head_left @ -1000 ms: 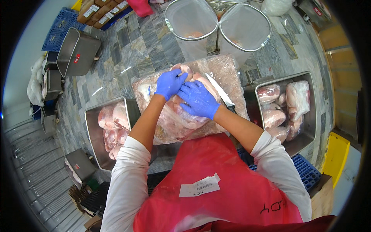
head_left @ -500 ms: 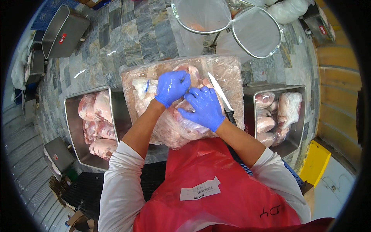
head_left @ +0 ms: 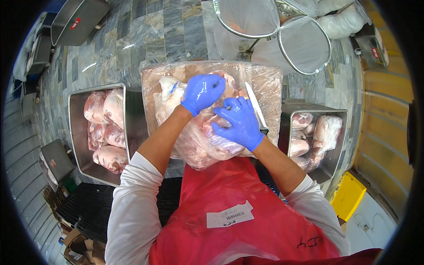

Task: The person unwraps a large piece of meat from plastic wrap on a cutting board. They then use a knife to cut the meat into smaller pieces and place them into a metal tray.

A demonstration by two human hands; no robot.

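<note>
A clear plastic bag [head_left: 201,148] of raw meat lies on the plastic-covered box [head_left: 152,73] in front of me, with a bunched white end [head_left: 171,88] and a blue tie at its left. My left hand [head_left: 204,92], in a blue glove, is closed in a fist at the bag's far part; clear film seems gathered in it. Close by on the right, my right hand [head_left: 240,123], also gloved, has its fingers curled into the film and its thumb apart. Pinkish meat [head_left: 227,84] shows beyond the hands. A knife [head_left: 255,104] with a dark handle lies right of my right hand.
A metal tub [head_left: 73,132] of meat pieces stands on the left, another tub [head_left: 344,137] on the right. Two hoop stands [head_left: 329,48] with clear liners are at the far right. Another tub [head_left: 79,22] is far left. A yellow object [head_left: 349,194] stands at lower right.
The view has shifted a little. Both hands remain close together over the bag; my left fist has turned slightly and my right fingers have curled more.
</note>
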